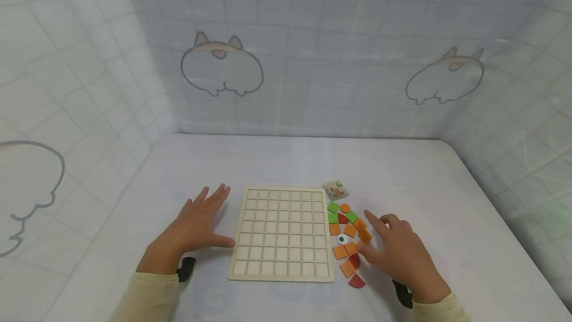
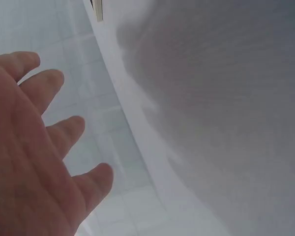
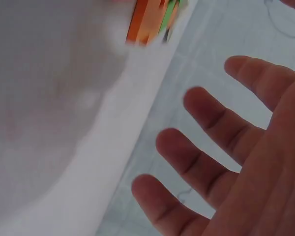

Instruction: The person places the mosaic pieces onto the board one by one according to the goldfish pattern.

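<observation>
White table (image 1: 277, 160) with a pale gridded board (image 1: 286, 233) between two hands.
The left hand (image 1: 196, 225) is spread, its thumb tip close to the board's left edge; whether they touch I cannot tell. The right hand (image 1: 397, 250) has its fingers parted, thumb tip at the orange squares (image 1: 340, 252); contact there cannot be told either. A small patterned card (image 1: 335, 190) lies beside the board's far right corner. Along the board's right edge lie those squares, some heaped near the right hand, with green squares (image 1: 333, 207), red wedges (image 1: 356, 281), a white disc (image 1: 342, 239) with a dark centre, and an orange disc (image 1: 345, 208).
</observation>
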Motion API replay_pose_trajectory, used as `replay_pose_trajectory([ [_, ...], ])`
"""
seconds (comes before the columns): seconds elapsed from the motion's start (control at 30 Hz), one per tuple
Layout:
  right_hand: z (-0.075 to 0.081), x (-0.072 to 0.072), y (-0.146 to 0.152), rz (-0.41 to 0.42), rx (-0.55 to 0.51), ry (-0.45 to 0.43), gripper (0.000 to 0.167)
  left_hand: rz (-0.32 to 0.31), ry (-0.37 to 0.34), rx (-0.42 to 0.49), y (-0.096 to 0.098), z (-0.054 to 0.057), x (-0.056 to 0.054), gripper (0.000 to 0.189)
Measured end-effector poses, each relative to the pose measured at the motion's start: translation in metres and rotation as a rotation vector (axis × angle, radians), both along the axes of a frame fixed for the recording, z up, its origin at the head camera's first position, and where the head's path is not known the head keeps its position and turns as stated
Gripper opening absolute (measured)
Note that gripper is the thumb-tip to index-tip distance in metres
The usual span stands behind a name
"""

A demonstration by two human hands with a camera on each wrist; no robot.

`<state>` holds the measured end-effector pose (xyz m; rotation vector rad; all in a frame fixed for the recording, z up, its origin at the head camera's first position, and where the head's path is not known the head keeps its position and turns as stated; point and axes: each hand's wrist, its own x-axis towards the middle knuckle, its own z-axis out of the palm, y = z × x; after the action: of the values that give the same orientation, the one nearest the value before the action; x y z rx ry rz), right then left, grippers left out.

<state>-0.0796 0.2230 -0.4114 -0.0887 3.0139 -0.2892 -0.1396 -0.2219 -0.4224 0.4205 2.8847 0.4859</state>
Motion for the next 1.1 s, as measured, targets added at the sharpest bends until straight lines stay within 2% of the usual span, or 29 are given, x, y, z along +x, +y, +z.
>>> replay_pose_trajectory([
  [0.13,-0.001,0.007,-0.013,0.012,-0.010,-0.043,0.071,-0.024,-0.044,0.017,0.003,0.002,-0.006,0.135],
  [0.3,-0.012,0.015,-0.033,0.059,-0.027,-0.038,0.038,-0.051,-0.121,0.000,0.008,-0.001,-0.016,0.136],
  [0.4,-0.017,0.018,-0.044,0.085,-0.038,-0.047,0.026,-0.065,-0.170,0.007,0.010,-0.004,-0.020,0.135],
  [0.5,-0.019,0.021,-0.051,0.082,-0.036,-0.073,0.024,-0.069,-0.205,0.027,0.013,-0.004,-0.022,0.133],
  [0.63,-0.019,0.022,-0.054,0.078,0.002,-0.082,0.028,-0.076,-0.218,0.021,0.016,-0.005,-0.023,0.130],
  [0.73,-0.020,0.023,-0.055,0.075,0.027,-0.071,0.027,-0.065,-0.238,0.002,0.018,-0.006,-0.023,0.129],
  [0.87,-0.019,0.024,-0.058,0.082,0.046,-0.045,0.017,-0.044,-0.266,-0.011,0.021,-0.006,-0.023,0.130],
  [1.03,-0.016,0.026,-0.056,0.136,0.026,-0.011,0.015,-0.036,-0.285,-0.010,0.023,-0.008,-0.025,0.131],
  [1.1,-0.016,0.028,-0.054,0.129,0.016,-0.006,0.015,-0.037,-0.283,-0.010,0.023,-0.010,-0.026,0.131],
])
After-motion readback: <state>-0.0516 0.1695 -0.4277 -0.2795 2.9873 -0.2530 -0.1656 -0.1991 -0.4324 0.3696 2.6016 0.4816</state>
